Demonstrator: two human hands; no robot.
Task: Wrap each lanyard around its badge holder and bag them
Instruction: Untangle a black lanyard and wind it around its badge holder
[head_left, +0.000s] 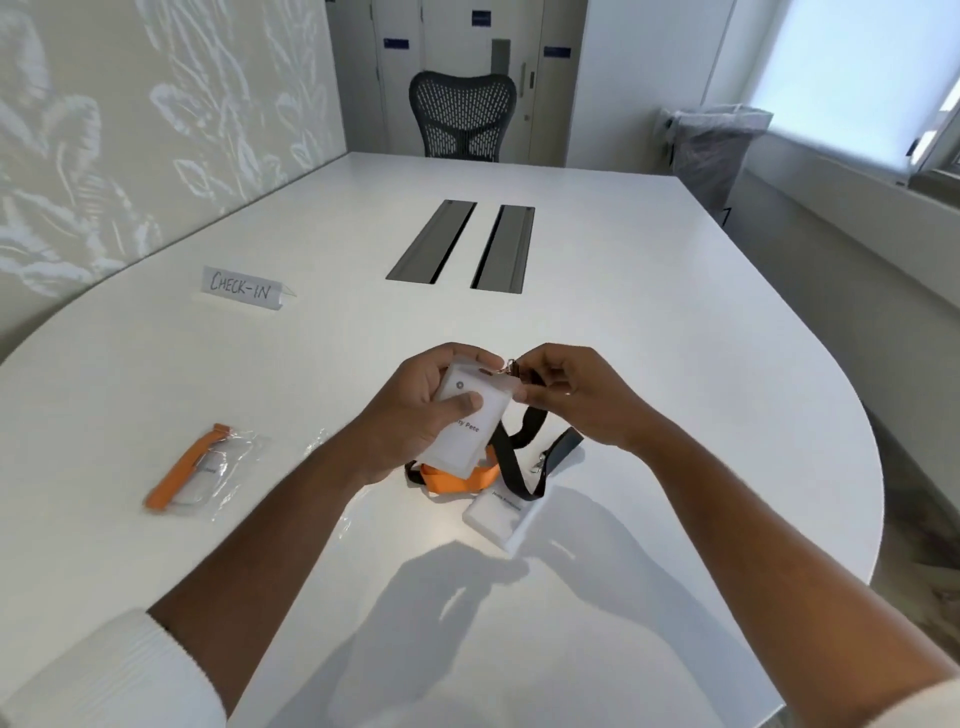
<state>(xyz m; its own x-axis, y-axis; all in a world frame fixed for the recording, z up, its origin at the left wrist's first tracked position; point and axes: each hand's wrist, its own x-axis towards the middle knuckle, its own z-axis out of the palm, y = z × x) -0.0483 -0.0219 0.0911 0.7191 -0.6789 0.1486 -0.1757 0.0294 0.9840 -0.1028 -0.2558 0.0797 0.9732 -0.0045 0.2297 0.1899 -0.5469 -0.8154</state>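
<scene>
**Head view: badge holder held over the table, clip end pinched**

Head camera looks down on a white table (649, 322). The left hand (415, 415) grips a frosted badge holder (465, 415) above the tabletop, thumb pressed across its face, fingers curled behind. Printed text on the holder is partly covered by the thumb; the readable part says "Pete". The right hand (566, 397) is closed in a pinch at the holder's top corner, at the metal clip (509, 366) of a black lanyard (511, 452), which hangs down in a loop to the table.

Beneath the hands lies an orange lanyard (457, 478), partly hidden by the held holder. Just beside it, to the right, a second badge holder (493, 514) lies flat; its print is too small to read.

Well to the left, a clear bag (218, 473) holds a holder wrapped with an orange strap. Farther back on the left stands a folded card (241, 288) handwritten "CHECK-IN". A black mesh chair (462, 117) sits at the far end.
</scene>
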